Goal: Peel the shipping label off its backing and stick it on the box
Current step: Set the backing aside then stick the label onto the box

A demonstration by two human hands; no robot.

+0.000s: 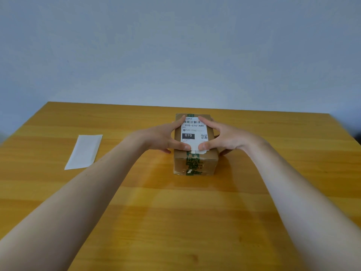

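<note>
Here, label [194, 132] on box [195, 163], hands' [160, 138] grip perhaps pressing, small print illegible

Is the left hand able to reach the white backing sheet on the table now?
Probably yes. The backing sheet lies flat to the left of the left hand, with only bare table between, but that hand must first leave the label.

I can't tell what sort of place I'm in: a bare room, home or office. All I see is a yellow wood-grain worktop [175, 222] pushed against a plain pale blue-grey wall [175, 45], nothing hung on it.
</note>
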